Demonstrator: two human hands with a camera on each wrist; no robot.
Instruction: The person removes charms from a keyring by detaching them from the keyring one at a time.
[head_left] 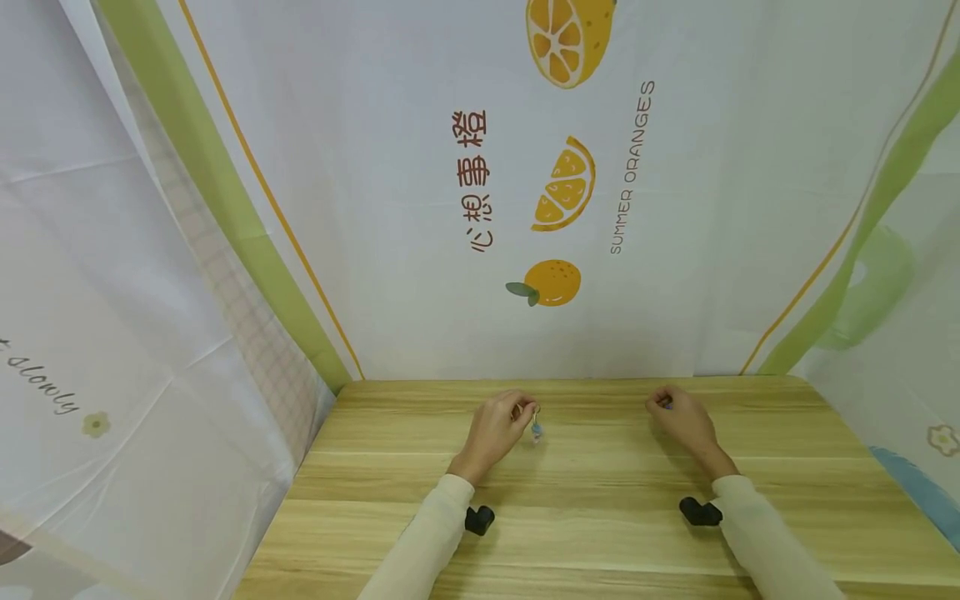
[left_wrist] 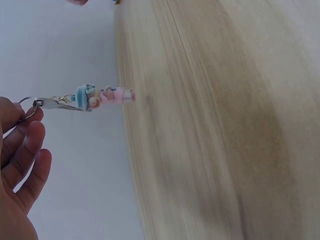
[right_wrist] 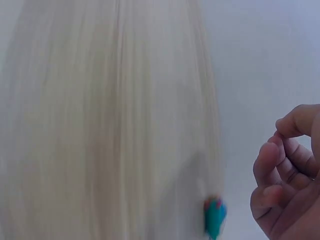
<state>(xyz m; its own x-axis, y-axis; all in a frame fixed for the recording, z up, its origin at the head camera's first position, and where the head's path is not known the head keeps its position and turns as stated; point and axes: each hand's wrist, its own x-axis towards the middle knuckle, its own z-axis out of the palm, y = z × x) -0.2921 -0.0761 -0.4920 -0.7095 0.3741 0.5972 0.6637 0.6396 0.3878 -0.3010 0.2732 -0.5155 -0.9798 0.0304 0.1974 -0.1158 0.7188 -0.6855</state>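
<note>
My left hand pinches the metal ring of a keychain between thumb and fingertips, above the back part of the table. From the ring hangs a small figure with a pale blue top and a pink body, beside a silver metal tag. My right hand is over the table's back edge on the right, fingers loosely curled and thumb close to the index finger; nothing shows between them. Near that hand is a small blurred teal item with some red; its kind is unclear.
The wood-grain table ends against a hanging white cloth printed with oranges and lettering. More printed cloth hangs at the left, and another at the right. Black devices are on both wrists.
</note>
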